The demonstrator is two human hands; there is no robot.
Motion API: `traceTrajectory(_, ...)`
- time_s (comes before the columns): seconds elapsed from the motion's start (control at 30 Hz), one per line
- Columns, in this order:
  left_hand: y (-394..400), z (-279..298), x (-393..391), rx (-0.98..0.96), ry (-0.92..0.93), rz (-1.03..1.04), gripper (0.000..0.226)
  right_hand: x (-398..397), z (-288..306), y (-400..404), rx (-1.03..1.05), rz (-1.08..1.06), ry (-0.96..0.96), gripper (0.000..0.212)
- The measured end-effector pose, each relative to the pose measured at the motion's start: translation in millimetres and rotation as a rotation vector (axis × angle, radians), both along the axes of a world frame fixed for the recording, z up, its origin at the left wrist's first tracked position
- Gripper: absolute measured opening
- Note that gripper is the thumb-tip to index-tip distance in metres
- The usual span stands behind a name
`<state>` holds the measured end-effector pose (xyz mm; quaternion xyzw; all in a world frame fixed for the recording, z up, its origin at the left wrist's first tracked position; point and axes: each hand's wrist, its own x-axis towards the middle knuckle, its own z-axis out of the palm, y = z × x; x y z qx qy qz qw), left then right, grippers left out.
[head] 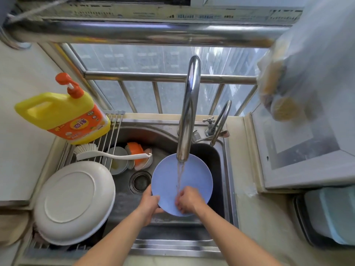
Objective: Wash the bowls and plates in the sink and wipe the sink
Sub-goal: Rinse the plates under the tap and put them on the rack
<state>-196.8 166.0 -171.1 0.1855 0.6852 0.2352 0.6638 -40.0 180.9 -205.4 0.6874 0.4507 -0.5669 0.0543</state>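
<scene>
Reaching in from the near edge, two bare forearms, converging over the sink (221,154). Gripping the near-left rim of the blue plate (182,181) with the left hand (148,203), fingers curled under and thumb over the rim, likely steadying and tilting it so water is running off toward the basin. Rubbing the plate's near face with the right hand (189,200), fingers bunched and curled against the surface; holding a cloth or sponge or nothing at all, impossible to tell. Keeping the plate over the right half of the basin, directly beneath the spout, so the stream is striking mid-plate and flowing down onto the scrubbing fingers.

Sitting just left of the plate, the drain (140,181), uncovered. Resting upside down at near left on a wire rack (113,135) spanning the basin's left side, a large white dish (75,202), presumably draining. Lying across the rack just beyond it, a white dish brush (107,153), within easy reach. Waiting in the far-left part of the basin, partly beneath the rack, a pale bowl (117,162) and an orange bowl (137,153) leaning on other crockery, seemingly not yet washed.

Arching up from the far rim, the main faucet (189,112), running, with a smaller tap (219,123) just to its right. Standing at far left on the rack's end, a yellow detergent bottle (63,116) with an orange pump. Running beyond, a barred window.
</scene>
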Motion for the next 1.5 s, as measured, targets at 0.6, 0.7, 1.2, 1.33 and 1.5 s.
traceTrajectory(0.6,26.0,-7.5,4.2,-0.091,0.258,-0.142,0.033,-13.9,40.2,1.5,0.246,0.100,0.216,0.052)
traceTrajectory(0.7,41.1,-4.2,11.8,-0.121,0.174,0.065,0.040,-4.4,48.1,1.4,0.487,0.183,0.175,0.045)
traceTrajectory(1.2,17.6,-9.8,0.6,0.472,0.348,-0.691,0.032,13.0,10.6,18.7,0.938,0.171,-0.210,0.041)
traceTrajectory(1.33,14.1,-10.3,8.0,0.287,0.058,-0.333,0.017,-14.2,8.5,1.5,0.856,0.275,-0.064,0.058)
traceTrajectory(1.5,12.5,-3.9,6.2,0.035,-0.122,-0.122,0.025,-12.2,12.0,-1.7,0.766,0.375,-0.032,0.057)
